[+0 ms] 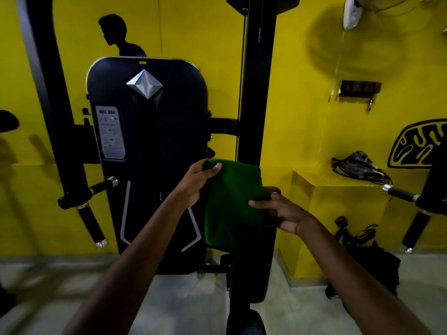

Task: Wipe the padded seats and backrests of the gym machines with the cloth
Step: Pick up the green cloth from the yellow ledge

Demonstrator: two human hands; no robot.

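Green cloth (233, 204) is pinched at its top by the left hand (197, 182) and held by the right hand (281, 212), against the black backrest pad (269, 228); a big black machine cover (154, 146) is close beside it.

Yellow gym room in dim light

The wall (205, 32) was bright yellow, with a black figure (116, 37) and a leaf design (418, 143) painted on it. The floor (188, 298) was pale tile. A yellow ledge (338, 201) carried a dark bag (358, 165); a white fan (352, 13) hung above.
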